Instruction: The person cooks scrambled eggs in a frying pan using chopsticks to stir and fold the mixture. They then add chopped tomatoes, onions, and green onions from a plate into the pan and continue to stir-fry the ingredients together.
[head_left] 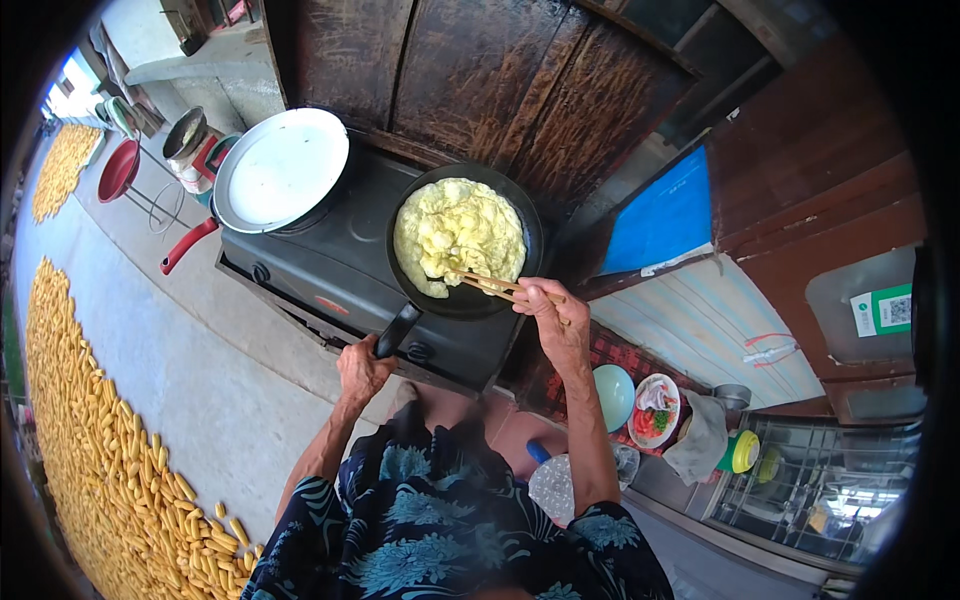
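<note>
Dark patterned fabric, our shirt point(420, 530), comes nearest. Just past it, our left hand point(364, 372) is curled closed round the black handle point(400, 330) of a frying pan point(533, 232), reaching beyond the stove's front edge. To our right, a pale green bowl point(613, 396) sits just beside a plate of cut vegetables. Our right hand point(558, 325) pinches wooden chopsticks point(505, 286) between thumb and fingers, their tips touching soft yellow egg point(460, 228). That egg fills most of the pan, at the right end of the black stove point(365, 215). Brown wooden boards point(480, 70) stand behind.
</note>
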